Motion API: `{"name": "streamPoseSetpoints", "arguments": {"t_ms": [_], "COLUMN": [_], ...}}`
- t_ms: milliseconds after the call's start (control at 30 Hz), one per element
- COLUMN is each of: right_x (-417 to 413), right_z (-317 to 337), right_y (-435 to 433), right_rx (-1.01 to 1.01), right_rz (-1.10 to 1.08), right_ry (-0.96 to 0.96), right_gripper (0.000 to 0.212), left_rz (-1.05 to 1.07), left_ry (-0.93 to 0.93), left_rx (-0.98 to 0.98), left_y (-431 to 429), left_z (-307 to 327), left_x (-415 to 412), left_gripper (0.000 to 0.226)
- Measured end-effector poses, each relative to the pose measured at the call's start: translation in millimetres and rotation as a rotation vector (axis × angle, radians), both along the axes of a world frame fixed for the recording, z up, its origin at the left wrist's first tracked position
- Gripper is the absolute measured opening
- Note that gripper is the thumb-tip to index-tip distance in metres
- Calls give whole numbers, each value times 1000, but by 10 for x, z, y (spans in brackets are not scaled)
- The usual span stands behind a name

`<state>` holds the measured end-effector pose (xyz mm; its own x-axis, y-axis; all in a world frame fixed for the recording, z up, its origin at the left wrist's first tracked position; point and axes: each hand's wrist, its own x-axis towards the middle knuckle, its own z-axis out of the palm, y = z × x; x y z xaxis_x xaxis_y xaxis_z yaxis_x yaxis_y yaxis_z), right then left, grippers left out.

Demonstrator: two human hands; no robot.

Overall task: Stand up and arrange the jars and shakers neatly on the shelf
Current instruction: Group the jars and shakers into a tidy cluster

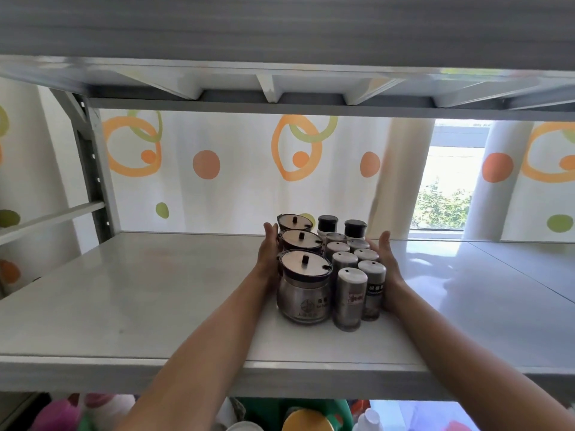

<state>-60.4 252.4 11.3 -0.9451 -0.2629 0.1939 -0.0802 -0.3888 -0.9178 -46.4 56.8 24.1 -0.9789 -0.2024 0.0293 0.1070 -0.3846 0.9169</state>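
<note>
Three round steel jars with knobbed lids stand upright in a column on the white shelf (pixel 155 290): the nearest jar (pixel 303 287), the middle jar (pixel 300 240) and the far jar (pixel 294 222). Right of them several steel shakers (pixel 350 298) stand in two columns, with two black-capped shakers (pixel 327 224) at the back. My left hand (pixel 268 253) presses flat against the left side of the jars. My right hand (pixel 387 262) presses flat against the right side of the shakers (pixel 371 289). The whole group is tightly packed between both palms.
The upper shelf (pixel 280 88) hangs low over the group. A grey upright post (pixel 90 169) stands at the left. Behind is a curtain (pixel 217 169) with orange and green circles and a window (pixel 448 188). Coloured bottles (pixel 298 418) sit on the level below.
</note>
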Motion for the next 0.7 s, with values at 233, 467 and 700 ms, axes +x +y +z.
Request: {"name": "streamPoseSetpoints", "arguments": {"t_ms": [233, 467, 700], "right_x": [29, 210, 747], "right_z": [15, -31, -134], "right_y": [-9, 212, 900], "right_rx": [-33, 237, 320], "right_rz": [24, -109, -142], "right_ry": [-10, 4, -15], "right_gripper": [68, 71, 68], "left_rz": [-12, 66, -330], "left_ry": [81, 40, 81], "left_rx": [-45, -243, -334], "left_y": [11, -213, -727], "left_z": [-29, -36, -69], "left_x": [-16, 390, 1274], "left_gripper": [60, 56, 35]}}
